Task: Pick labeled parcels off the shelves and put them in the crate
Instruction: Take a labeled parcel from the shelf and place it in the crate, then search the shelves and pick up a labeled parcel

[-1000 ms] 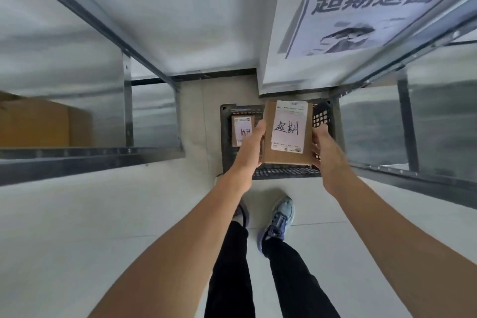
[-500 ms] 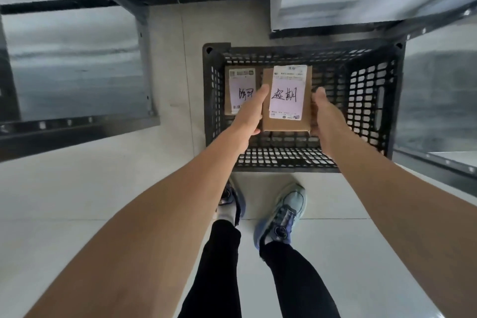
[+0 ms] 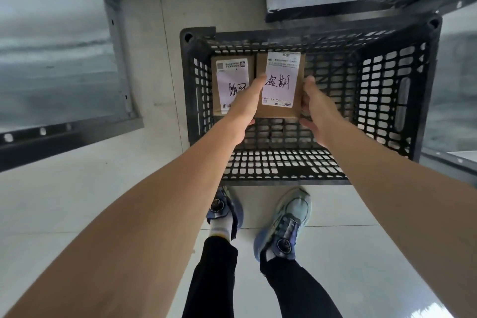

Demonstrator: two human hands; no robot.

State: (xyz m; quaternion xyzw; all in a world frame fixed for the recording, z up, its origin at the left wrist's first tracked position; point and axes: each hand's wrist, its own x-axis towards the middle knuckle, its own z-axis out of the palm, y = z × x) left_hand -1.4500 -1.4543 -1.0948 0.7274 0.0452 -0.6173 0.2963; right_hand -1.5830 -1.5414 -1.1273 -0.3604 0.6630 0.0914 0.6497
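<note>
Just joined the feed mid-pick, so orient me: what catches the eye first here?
A brown parcel with a handwritten white label is at centre frame, gripped at its sides by the left hand and right hand over the open black crate on the floor. A second parcel, also labelled, lies flat inside the crate near its left wall. Metal shelves flank the crate on both sides.
</note>
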